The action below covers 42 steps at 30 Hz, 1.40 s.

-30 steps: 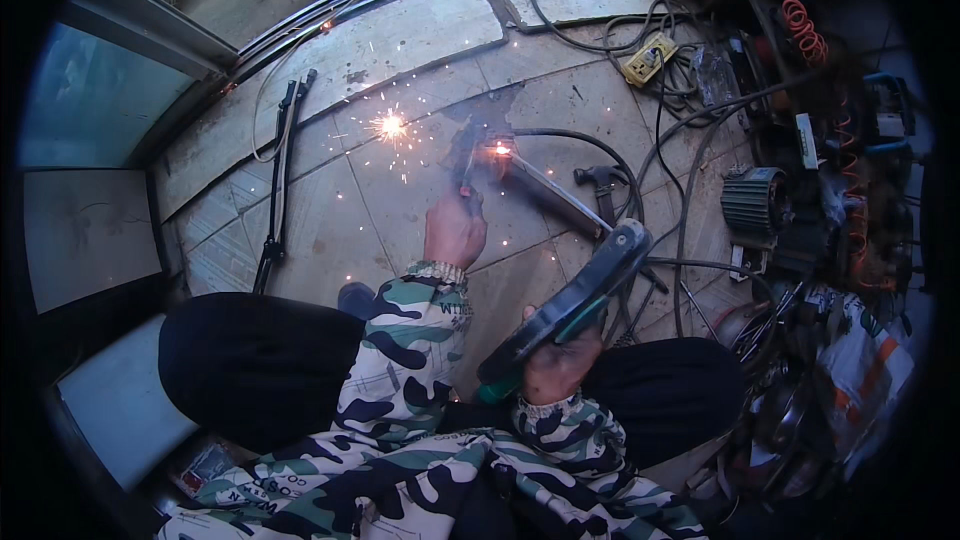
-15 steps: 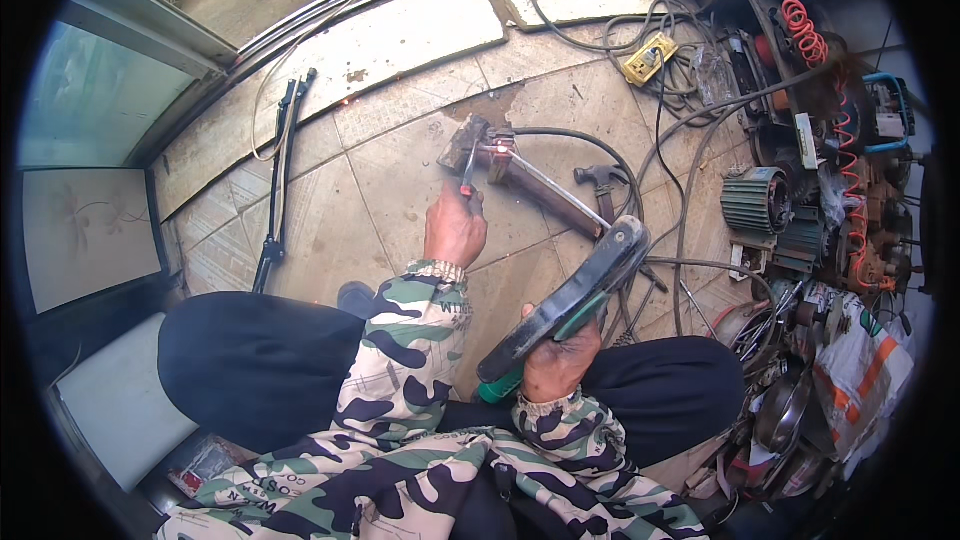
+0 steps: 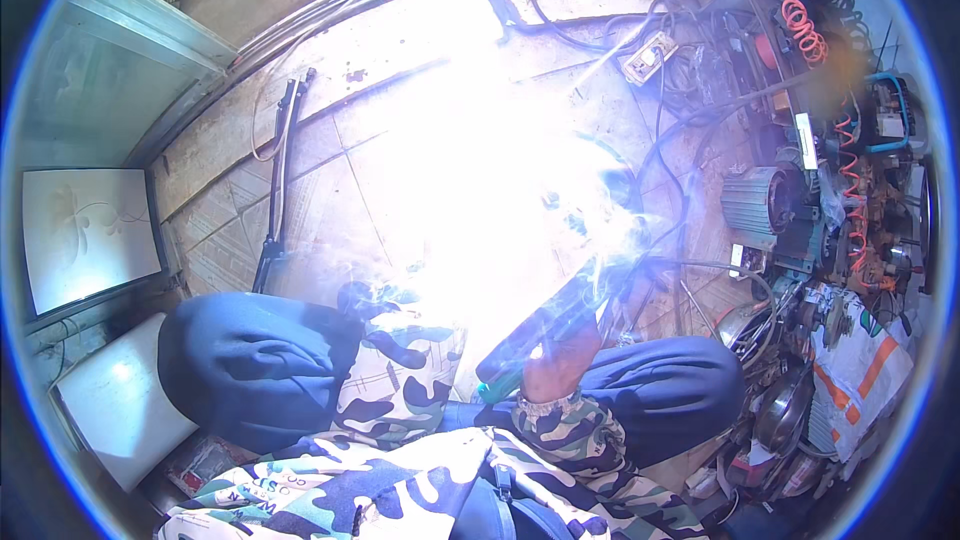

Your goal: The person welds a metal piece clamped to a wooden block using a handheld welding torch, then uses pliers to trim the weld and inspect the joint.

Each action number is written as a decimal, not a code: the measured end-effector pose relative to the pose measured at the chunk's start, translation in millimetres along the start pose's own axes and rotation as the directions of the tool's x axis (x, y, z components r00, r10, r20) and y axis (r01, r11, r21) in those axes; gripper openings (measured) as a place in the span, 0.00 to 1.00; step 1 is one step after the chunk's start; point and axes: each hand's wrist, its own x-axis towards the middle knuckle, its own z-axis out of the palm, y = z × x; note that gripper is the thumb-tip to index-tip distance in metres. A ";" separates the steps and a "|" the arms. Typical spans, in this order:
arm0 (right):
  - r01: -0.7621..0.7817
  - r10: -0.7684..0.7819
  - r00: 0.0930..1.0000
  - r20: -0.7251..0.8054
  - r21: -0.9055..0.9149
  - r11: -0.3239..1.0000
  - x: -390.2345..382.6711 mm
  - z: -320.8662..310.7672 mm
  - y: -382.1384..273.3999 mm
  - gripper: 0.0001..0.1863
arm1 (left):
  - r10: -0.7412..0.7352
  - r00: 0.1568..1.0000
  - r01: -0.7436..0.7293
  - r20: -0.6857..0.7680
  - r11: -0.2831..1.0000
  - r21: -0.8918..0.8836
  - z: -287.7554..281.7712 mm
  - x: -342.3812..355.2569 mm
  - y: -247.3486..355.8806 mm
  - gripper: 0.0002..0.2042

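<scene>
A white welding arc glare (image 3: 480, 170) floods the middle of the floor, hiding the workpiece and the rod tip. My left hand is lost in that glare above its camouflage sleeve (image 3: 395, 360). At the lower middle, my right hand (image 3: 555, 365) is closed on a long black and green electrode holder (image 3: 530, 335), which angles up to the right into the glare and blue-white smoke.
A jointed black bar (image 3: 285, 160) lies to the left. A yellowish power strip (image 3: 650, 58) and cables are at the upper right. A finned motor (image 3: 755, 208), red coiled hose (image 3: 803, 30) and piled metal clutter line the right side. A glass door frame (image 3: 160, 20) stands upper left.
An intense arc flash now covers the centre, hiding the left hand, metal piece and hammer that showed half a second ago. The right hand and holder stay in about the same position.
</scene>
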 end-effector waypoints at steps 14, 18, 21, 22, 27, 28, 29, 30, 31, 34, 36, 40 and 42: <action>0.071 -0.071 0.996 -0.051 0.000 0.997 4.4 -1.1 -0.8 0.14 | -0.410 0.908 0.419 0.090 0.894 -0.159 -7.9 13.0 21.0 0.10; 0.023 -0.022 0.999 -0.034 0.044 0.999 2.6 -2.4 7.8 0.12 | -0.394 0.916 0.402 0.080 0.892 -0.209 -9.9 12.0 23.3 0.10; -0.033 0.034 0.999 -0.042 0.032 0.999 3.7 -1.8 -3.3 0.11 | -0.364 0.928 0.373 0.080 0.897 -0.237 -5.1 10.5 21.6 0.10; -0.049 0.051 0.998 -0.038 0.051 0.997 3.9 -0.7 -7.1 0.11 | -0.367 0.927 0.376 0.082 0.898 -0.228 -4.3 10.7 20.2 0.09; -0.035 0.038 0.999 -0.037 0.073 0.997 4.2 2.0 -10.4 0.11 | -0.374 0.925 0.379 0.063 0.907 -0.185 -7.0 10.8 18.3 0.09; -0.012 0.013 0.999 -0.046 0.028 1.000 4.7 1.0 -8.3 0.11 | -0.376 0.924 0.382 0.068 0.905 -0.186 -6.4 11.1 19.8 0.09; -0.002 0.004 0.999 -0.041 0.052 0.999 4.6 0.9 -8.6 0.11 | -0.379 0.922 0.386 0.073 0.903 -0.186 -6.5 11.4 21.1 0.09; 0.007 -0.005 0.999 -0.035 0.077 0.997 4.6 1.2 -8.9 0.12 | -0.367 0.927 0.374 0.073 0.907 -0.192 -7.7 11.8 22.6 0.09; 0.015 -0.013 1.000 -0.025 0.107 0.994 4.3 2.2 -9.1 0.12 | -0.357 0.932 0.363 0.068 0.911 -0.193 -10.9 12.0 23.7 0.09; -0.060 0.062 0.997 -0.053 0.042 0.997 4.9 2.7 -3.7 0.16 | -0.347 0.935 0.354 0.067 0.914 -0.197 -10.8 11.7 23.9 0.09; -0.054 0.056 0.996 -0.072 0.025 0.998 6.1 -1.7 -2.7 0.18 | -0.342 0.935 0.354 0.093 0.912 -0.209 -0.7 12.0 27.2 0.08; -0.002 0.005 1.000 -0.026 0.087 0.996 4.2 1.9 -2.5 0.19 | -0.360 0.930 0.368 0.076 0.911 -0.188 -13.6 12.4 24.4 0.08; -0.008 0.010 1.000 -0.022 0.064 0.998 4.6 2.1 -2.6 0.18 | -0.357 0.931 0.364 0.073 0.911 -0.194 -13.2 12.2 24.1 0.08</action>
